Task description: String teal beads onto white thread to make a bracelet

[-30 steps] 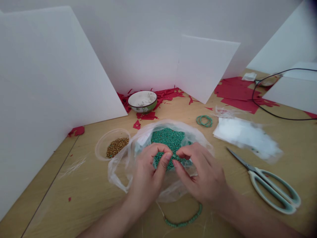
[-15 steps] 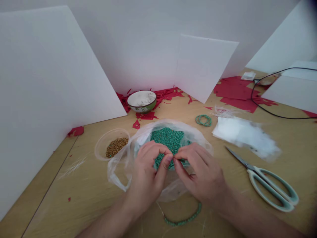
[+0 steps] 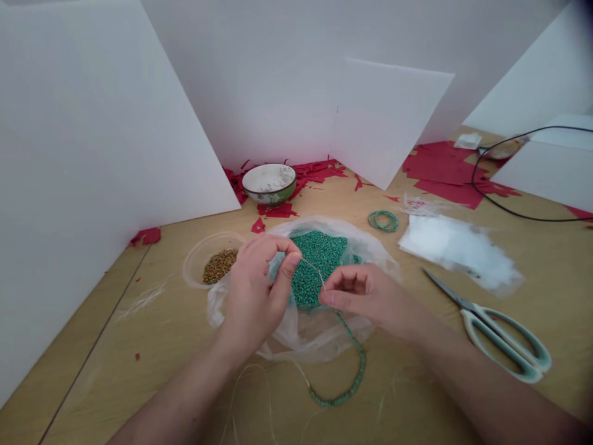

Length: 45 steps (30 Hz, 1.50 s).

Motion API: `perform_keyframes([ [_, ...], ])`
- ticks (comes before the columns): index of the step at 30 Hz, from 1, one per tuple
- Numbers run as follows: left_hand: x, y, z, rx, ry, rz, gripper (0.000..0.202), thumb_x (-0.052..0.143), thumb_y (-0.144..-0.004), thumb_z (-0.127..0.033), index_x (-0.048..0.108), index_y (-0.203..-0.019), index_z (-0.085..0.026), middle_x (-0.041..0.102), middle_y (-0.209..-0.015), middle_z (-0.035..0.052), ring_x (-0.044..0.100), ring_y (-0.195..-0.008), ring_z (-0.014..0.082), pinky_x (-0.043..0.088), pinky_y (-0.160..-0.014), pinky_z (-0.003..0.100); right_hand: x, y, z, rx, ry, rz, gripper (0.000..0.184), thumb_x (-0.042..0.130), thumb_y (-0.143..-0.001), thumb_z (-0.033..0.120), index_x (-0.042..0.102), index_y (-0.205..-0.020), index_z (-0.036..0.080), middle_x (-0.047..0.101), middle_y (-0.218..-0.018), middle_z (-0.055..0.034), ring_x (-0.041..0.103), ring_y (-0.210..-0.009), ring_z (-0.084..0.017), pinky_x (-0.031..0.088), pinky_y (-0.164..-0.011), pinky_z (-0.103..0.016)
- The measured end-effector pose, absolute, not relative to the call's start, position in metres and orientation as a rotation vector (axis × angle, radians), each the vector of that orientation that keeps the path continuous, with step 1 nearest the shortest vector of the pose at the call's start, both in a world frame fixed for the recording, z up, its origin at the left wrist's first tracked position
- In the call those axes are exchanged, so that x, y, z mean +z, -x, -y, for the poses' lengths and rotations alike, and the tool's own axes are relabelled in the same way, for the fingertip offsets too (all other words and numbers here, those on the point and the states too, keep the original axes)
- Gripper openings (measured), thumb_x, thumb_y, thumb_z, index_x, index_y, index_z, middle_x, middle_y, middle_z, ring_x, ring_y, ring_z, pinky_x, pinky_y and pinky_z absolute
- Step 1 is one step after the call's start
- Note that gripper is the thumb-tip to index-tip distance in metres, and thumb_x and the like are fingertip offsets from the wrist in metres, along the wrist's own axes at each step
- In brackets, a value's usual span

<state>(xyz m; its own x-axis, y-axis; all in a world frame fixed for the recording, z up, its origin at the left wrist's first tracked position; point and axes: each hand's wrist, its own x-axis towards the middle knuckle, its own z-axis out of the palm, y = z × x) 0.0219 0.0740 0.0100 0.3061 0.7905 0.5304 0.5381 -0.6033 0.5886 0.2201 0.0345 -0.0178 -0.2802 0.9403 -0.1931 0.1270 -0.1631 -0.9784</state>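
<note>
My left hand (image 3: pixel 259 281) pinches the upper end of a thin pale thread (image 3: pixel 311 264) between thumb and forefinger. Lower and to the right, my right hand (image 3: pixel 365 293) pinches the same thread. A strand of green beads (image 3: pixel 356 386) runs down from beneath the right fingers and curves over the table. Behind both hands lies an open clear plastic bag (image 3: pixel 370 244) filled with loose green beads (image 3: pixel 319 250). A round clear tub (image 3: pixel 191 262) of gold-brown beads (image 3: pixel 220 264) stands left of the bag, partly covered by my left hand.
Scissors (image 3: pixel 482 327) lie open-handled at the right. Behind them are clear plastic sachets (image 3: pixel 458 247) and green bead rings (image 3: pixel 383 221). A patterned bowl (image 3: pixel 269 185) stands at the back among red paper scraps (image 3: pixel 319 170). White boards (image 3: pixel 389 117) lean behind; a black cable (image 3: pixel 491 201) curves at right.
My hands have moved apart, the left up and leftward, drawing the thread out between them. The bead strand now reaches up to my right fingers, and more of it shows.
</note>
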Motion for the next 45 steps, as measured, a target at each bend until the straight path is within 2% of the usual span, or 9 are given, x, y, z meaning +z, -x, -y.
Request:
perform_keyframes([
  [9,0.011,-0.016,-0.077,1.212,-2.219,-1.247,0.011,0.051,-0.093,-0.029,0.059,-0.09,-0.022,0.065,-0.088,0.0021,0.059,-0.085,0.0189,0.044,-0.083,0.035,-0.015,-0.227,-0.036,1.44,1.274,1.635,0.014,0.065,-0.085,0.033,0.071,-0.084,0.02,0.07,-0.078,-0.0013,0.063,-0.068,-0.013,0.051,-0.061,-0.026],
  [11,0.012,-0.019,-0.072,1.152,-2.197,-1.18,0.013,0.05,-0.094,-0.028,0.059,-0.088,-0.021,0.065,-0.087,0.002,0.059,-0.083,0.0178,0.044,-0.082,0.034,-0.011,-0.23,-0.035,1.45,1.21,1.688,0.014,0.066,-0.085,0.033,0.071,-0.09,0.021,0.072,-0.083,-0.0019,0.066,-0.074,-0.015,0.053,-0.065,-0.027],
  [15,0.017,-0.03,-0.061,1.075,-2.196,-1.018,0.013,0.052,-0.094,-0.027,0.06,-0.087,-0.02,0.064,-0.087,0.0014,0.059,-0.085,0.0164,0.044,-0.084,0.032,0.004,-0.232,-0.031,1.424,1.073,1.658,0.026,0.067,-0.085,0.036,0.067,-0.109,0.025,0.073,-0.1,-0.0027,0.068,-0.091,-0.017,0.055,-0.073,-0.029],
  [20,0.027,-0.037,-0.049,0.996,-2.141,-0.902,0.013,0.055,-0.093,-0.028,0.064,-0.087,-0.021,0.067,-0.086,-0.0002,0.06,-0.082,0.0149,0.045,-0.082,0.03,0.023,-0.239,-0.015,1.21,1.221,1.653,0.02,0.061,-0.09,0.038,0.071,-0.088,0.022,0.073,-0.077,-0.0006,0.066,-0.07,-0.013,0.051,-0.063,-0.024],
  [24,0.025,-0.022,-0.029,0.789,-2.056,-0.94,0.013,0.059,-0.091,-0.031,0.066,-0.099,-0.025,0.069,-0.1,0.0005,0.062,-0.092,0.0163,0.047,-0.082,0.029,0.019,-0.259,0.01,1.147,1.314,1.53,0.017,0.064,-0.088,0.038,0.069,-0.089,0.022,0.071,-0.071,-0.0008,0.064,-0.065,-0.013,0.05,-0.06,-0.024],
  [28,0.004,-0.005,0.005,0.473,-2.093,-0.886,0.014,0.053,-0.093,-0.021,0.066,-0.087,-0.021,0.067,-0.086,0.0004,0.061,-0.085,0.0149,0.047,-0.076,0.028,-0.002,-0.28,0.034,1.078,1.277,1.228,0.011,0.066,-0.087,0.034,0.065,-0.089,0.024,0.067,-0.075,-0.0001,0.059,-0.064,-0.012,0.048,-0.058,-0.022],
  [35,-0.039,-0.004,0.041,0.234,-2.369,-1.037,0.01,0.056,-0.09,-0.019,0.066,-0.091,-0.021,0.064,-0.098,0.0029,0.056,-0.097,0.0219,0.047,-0.086,0.039,-0.033,-0.297,0.057,1.062,1.21,0.758,0.014,0.077,-0.077,0.032,0.067,-0.084,0.024,0.063,-0.075,0.0019,0.058,-0.068,-0.01,0.048,-0.059,-0.018],
  [39,-0.042,0.001,0.043,0.17,-2.501,-1.051,0.016,0.05,-0.093,-0.015,0.065,-0.087,-0.019,0.062,-0.095,0.0046,0.055,-0.094,0.0227,0.046,-0.085,0.042,-0.044,-0.296,0.067,1.092,1.219,0.664,0.017,0.079,-0.074,0.032,0.067,-0.082,0.023,0.064,-0.075,0.0013,0.058,-0.07,-0.009,0.047,-0.06,-0.015],
  [45,-0.03,0.005,0.051,0.086,-2.597,-1.148,0.017,0.049,-0.091,-0.012,0.063,-0.086,-0.018,0.063,-0.092,0.0054,0.056,-0.09,0.0239,0.047,-0.083,0.045,-0.061,-0.287,0.074,1.135,1.272,0.724,0.016,0.077,-0.075,0.035,0.067,-0.083,0.024,0.068,-0.084,-0.0017,0.06,-0.072,-0.014,0.05,-0.062,-0.024],
])
